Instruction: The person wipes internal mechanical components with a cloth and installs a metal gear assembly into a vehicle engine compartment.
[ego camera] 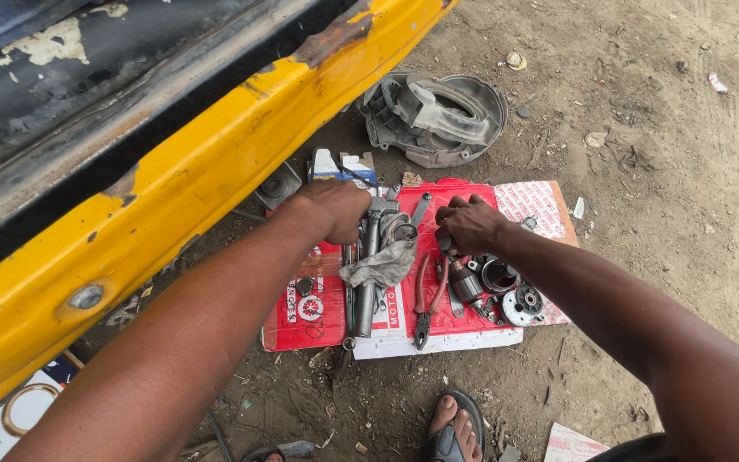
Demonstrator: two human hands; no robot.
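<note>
Head cam: left hand (pixel 333 208) closed around the hammer (pixel 368 257), right hand (pixel 469 224) pinching the motor armature (pixel 465 281) just below it. I'd keep that armature steady, tap lightly.

Two hands (pixel 333 208), one pliers (pixel 428 299), one rag (pixel 381 263), one sandalled foot (pixel 452 428)

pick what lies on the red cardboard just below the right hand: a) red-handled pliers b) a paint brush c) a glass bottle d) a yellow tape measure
A: the red-handled pliers lie on the red cardboard just below the right hand, beside a grey rag; no tape measure, bottle or brush shows there.
</note>
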